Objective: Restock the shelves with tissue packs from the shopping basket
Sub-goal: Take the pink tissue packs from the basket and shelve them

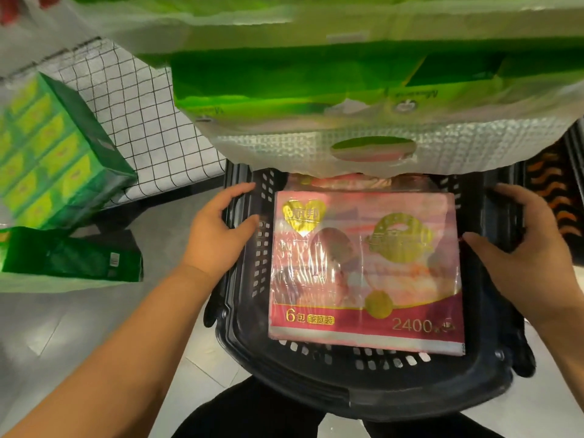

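One pink tissue pack (363,267) lies flat in black basket (363,384), printed "6包 家庭装" and "2400". Left hand (218,229) and right hand (518,248) spread wide at basket sides, holding nothing.

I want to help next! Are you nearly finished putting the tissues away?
Not quite. Green packs already sit on the shelf above. Right now the left hand and right hand are open at either side of the black basket, holding nothing. One pink tissue pack lies on top inside, and something pink shows behind it, so those are left.
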Motion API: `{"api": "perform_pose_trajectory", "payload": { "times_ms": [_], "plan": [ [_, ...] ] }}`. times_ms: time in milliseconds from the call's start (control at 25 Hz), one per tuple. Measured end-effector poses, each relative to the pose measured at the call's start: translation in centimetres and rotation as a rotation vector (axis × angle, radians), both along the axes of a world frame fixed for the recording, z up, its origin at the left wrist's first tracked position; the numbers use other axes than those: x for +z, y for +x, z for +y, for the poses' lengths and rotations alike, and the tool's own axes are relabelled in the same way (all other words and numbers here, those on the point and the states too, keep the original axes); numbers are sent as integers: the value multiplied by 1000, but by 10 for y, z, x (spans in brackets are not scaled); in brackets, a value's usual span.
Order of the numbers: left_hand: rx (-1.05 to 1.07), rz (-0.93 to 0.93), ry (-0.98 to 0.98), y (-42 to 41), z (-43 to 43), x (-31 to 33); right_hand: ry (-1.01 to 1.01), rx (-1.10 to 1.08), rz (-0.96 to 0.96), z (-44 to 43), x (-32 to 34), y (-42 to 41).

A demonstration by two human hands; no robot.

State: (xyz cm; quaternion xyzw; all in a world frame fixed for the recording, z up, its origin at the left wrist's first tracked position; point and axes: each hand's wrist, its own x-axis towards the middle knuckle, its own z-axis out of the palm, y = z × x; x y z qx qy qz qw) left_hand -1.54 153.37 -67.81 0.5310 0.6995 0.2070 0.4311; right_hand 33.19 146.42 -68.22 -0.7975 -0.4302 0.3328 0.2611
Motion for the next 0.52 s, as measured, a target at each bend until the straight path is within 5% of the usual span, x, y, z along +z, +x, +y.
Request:
{"api": "perform_pose_trajectory", "payload": {
  "times_ms": [520],
  "plan": [
    [45, -38, 34, 7, -29, 67, 37, -62, 20, -47, 77, 6]
  ]
}}
